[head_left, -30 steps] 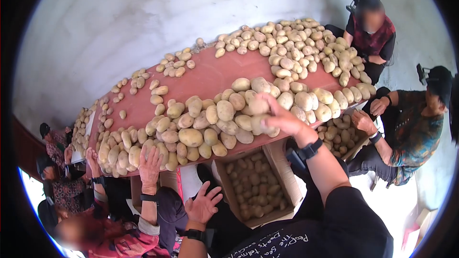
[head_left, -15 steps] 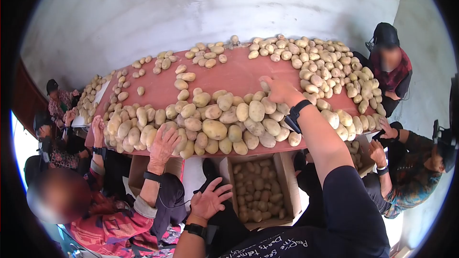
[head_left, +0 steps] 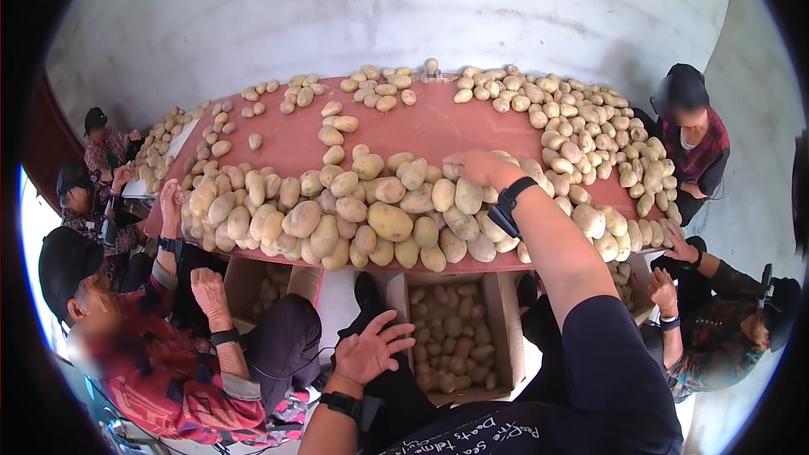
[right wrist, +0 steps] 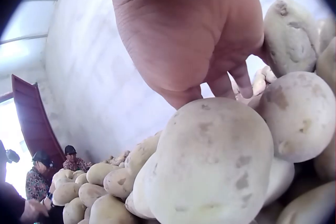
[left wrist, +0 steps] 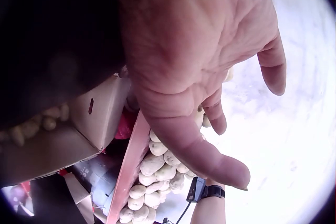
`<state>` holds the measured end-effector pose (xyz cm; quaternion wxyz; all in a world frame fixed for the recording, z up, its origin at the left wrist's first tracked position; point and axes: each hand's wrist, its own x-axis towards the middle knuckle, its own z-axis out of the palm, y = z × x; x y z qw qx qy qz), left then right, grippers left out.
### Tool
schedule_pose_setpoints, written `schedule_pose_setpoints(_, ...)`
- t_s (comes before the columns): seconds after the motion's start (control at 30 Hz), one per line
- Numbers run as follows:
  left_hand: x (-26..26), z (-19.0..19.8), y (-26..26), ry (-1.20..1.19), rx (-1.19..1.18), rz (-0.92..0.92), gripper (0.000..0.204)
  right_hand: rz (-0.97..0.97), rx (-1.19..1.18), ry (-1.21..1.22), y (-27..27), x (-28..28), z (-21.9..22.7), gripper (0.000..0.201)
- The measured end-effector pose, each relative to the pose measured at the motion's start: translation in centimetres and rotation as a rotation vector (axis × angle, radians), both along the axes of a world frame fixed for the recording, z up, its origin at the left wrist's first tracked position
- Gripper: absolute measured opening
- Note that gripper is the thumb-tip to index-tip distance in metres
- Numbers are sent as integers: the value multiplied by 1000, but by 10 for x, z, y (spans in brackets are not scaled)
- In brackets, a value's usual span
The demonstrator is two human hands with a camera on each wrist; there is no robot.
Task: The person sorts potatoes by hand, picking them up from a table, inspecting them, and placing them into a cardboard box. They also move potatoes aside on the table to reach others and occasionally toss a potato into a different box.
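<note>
My right hand [head_left: 489, 168] reaches over the front ridge of potatoes [head_left: 390, 222] on the red table [head_left: 413, 122]. Its fingers point down among the potatoes at the ridge's far side. Seen from the right wrist, a large pale potato [right wrist: 210, 166] stands in front of the fingers and partly hides their tips. My left hand [head_left: 366, 354] hovers by my lap, palm up with spread fingers and nothing in it. Beside it on the floor stands a cardboard box [head_left: 508, 320] holding many potatoes. The left wrist view shows the bare palm of the left hand [left wrist: 194, 50].
More potatoes [head_left: 581, 118] are heaped at the table's right end, with small groups along the back. A person in red [head_left: 177, 362] sits close at my left, others farther left. Two people sit at the right. Another box [head_left: 244, 286] stands under the table's left part.
My right hand has moved from above the front potatoes to the ridge's far side. The left hand stays spread by my lap. The neighbour at left has drawn one hand back from the potatoes.
</note>
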<state>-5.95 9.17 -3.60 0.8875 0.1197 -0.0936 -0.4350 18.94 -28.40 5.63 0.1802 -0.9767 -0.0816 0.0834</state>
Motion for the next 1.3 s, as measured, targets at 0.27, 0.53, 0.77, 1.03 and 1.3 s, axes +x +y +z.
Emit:
schedule_pose_setpoints(0.27,2,-5,-1,-19,0,22,87,118,116,-388,-11,-8,-3,30)
schedule_pose_setpoints(0.53,-1,-7,2,24,-52,74,90,360,635,142,34,-157,-2,23)
schedule_pose_setpoints(0.77,-1,-6,4,52,-4,84,95,428,-65,781,58,-268,-206,32)
schedule_pose_setpoints(1.03,-1,-5,5,137,2,85,95,465,50,544,135,-371,-324,42)
schedule_pose_setpoints(1.3,0,-3,3,132,57,63,92,533,7,491,131,-364,-300,31)
